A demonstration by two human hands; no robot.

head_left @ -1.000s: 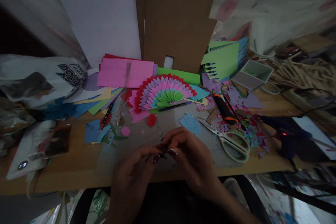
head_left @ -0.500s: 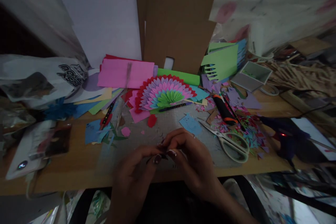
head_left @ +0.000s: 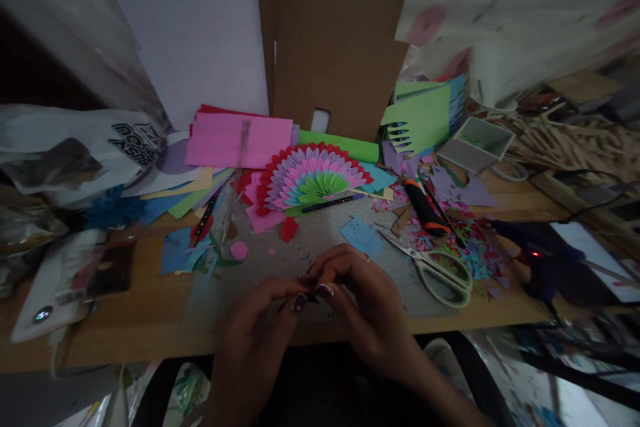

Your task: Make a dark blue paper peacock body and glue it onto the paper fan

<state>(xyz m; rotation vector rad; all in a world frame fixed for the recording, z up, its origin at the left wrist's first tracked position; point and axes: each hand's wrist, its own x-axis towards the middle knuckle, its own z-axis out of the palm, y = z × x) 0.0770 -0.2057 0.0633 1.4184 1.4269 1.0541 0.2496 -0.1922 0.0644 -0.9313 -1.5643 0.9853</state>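
My left hand (head_left: 263, 323) and my right hand (head_left: 365, 307) meet over the front of the grey mat (head_left: 240, 287). Both are closed, thumbs and fingers pinched around a small dark piece (head_left: 313, 298), mostly hidden; its kind cannot be made out. Beyond them lies a half-round layered paper fan (head_left: 320, 177) with red, lilac, pink, blue and green petals. A black dotted pen (head_left: 333, 203) rests along its lower edge. Scissors (head_left: 430, 263) with pale handles lie to the right of my right hand. Near the mat's middle are a red paper piece (head_left: 289, 229) and a pink one (head_left: 239, 251).
A glue gun (head_left: 540, 257) with a red light stands at the right. Beside it is a heap of paper scraps (head_left: 483, 257) and an orange-black tool (head_left: 425, 207). Cardboard sheets (head_left: 340, 53) lean at the back. A white power strip (head_left: 55, 293) lies at the left.
My hands hold nearly the same pinch in the same place. The whole view has shifted very slightly; nothing on the table has visibly moved.
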